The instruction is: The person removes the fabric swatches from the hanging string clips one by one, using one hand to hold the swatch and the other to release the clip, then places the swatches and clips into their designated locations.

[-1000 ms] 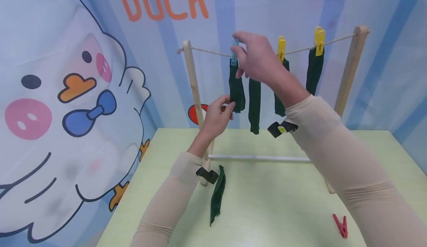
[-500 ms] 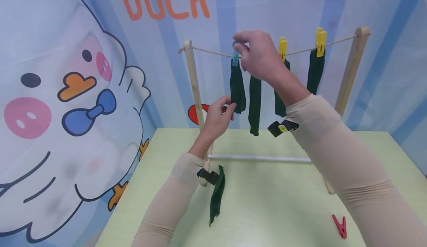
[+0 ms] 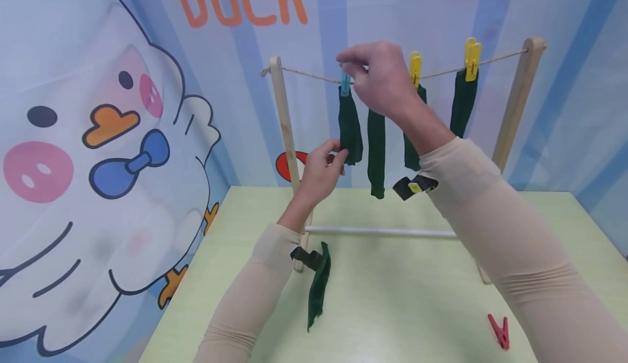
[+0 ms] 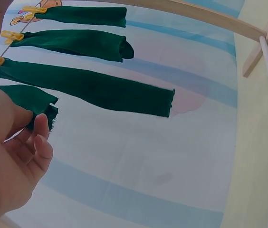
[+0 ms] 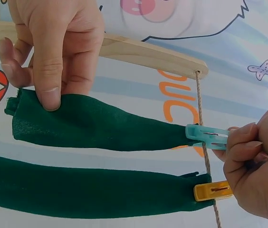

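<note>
A dark green cloth strip (image 3: 350,128) hangs at the left end of the line, with a light blue clothespin (image 3: 345,84) biting its top edge over the rope (image 5: 199,102). My right hand (image 3: 380,79) pinches the handles of that clothespin between thumb and fingers, as the right wrist view shows. Below, my left hand (image 3: 320,175) pinches the strip near its lower end, thumb on the near face. In the left wrist view, part of this strip is hidden behind the left hand. Beside it, more green strips (image 4: 86,88) hang from yellow clothespins (image 5: 212,191).
Wooden posts (image 3: 521,96) hold the rope at both ends, with a white bar (image 3: 382,233) low between them. Another green strip (image 3: 320,286) lies on the table (image 3: 407,308) near the left post. A red clothespin (image 3: 499,331) lies at the right front.
My right hand has shifted slightly, and its lower fingers, visible beside the strip a second ago, are now tucked in. My left hand stays at the strip's lower end.
</note>
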{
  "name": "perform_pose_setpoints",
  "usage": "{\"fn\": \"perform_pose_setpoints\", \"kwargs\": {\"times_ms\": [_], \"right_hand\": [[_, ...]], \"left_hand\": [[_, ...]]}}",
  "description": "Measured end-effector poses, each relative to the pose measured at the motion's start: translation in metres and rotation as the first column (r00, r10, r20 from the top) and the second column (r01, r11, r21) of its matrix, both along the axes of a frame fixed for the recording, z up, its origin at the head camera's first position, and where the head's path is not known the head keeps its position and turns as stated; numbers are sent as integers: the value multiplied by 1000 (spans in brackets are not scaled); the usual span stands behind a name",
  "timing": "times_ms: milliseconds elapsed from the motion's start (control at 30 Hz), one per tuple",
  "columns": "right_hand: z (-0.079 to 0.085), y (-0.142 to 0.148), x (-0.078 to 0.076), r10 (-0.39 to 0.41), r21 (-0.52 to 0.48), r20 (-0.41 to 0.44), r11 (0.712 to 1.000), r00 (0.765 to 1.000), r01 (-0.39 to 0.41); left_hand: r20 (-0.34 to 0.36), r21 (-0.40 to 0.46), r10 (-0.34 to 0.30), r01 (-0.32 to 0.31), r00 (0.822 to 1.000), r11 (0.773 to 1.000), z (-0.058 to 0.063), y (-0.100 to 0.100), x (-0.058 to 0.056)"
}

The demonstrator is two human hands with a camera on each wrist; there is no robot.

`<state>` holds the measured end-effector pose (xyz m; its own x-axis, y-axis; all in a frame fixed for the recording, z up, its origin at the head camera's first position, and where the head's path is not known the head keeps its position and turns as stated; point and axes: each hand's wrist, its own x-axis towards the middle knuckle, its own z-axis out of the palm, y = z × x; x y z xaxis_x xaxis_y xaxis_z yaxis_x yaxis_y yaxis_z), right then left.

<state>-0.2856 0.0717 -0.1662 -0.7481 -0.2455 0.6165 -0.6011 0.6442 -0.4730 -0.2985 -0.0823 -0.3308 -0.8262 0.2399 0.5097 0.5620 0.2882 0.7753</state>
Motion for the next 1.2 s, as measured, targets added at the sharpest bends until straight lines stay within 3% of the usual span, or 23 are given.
{"fn": "perform_pose_setpoints", "kwargs": {"times_ms": [233, 733, 933, 1200], "right_hand": [[0, -1, 1, 6, 3, -35, 1000, 999, -6], [0, -4, 2, 1, -60, -24, 998, 1000, -3], [4, -4, 2, -8, -99, -48, 995, 999, 3], [14, -2, -1, -48, -115, 20, 992, 999, 50]], "left_hand": [[-4, 5, -6, 6, 1000, 1000, -3, 0, -1], [-7, 13, 3, -3, 1000, 1000, -6, -2, 1], [27, 9, 14, -14, 1000, 1000, -8, -1, 3], [39, 7, 26, -26, 999, 1000, -12, -3, 3]]}}
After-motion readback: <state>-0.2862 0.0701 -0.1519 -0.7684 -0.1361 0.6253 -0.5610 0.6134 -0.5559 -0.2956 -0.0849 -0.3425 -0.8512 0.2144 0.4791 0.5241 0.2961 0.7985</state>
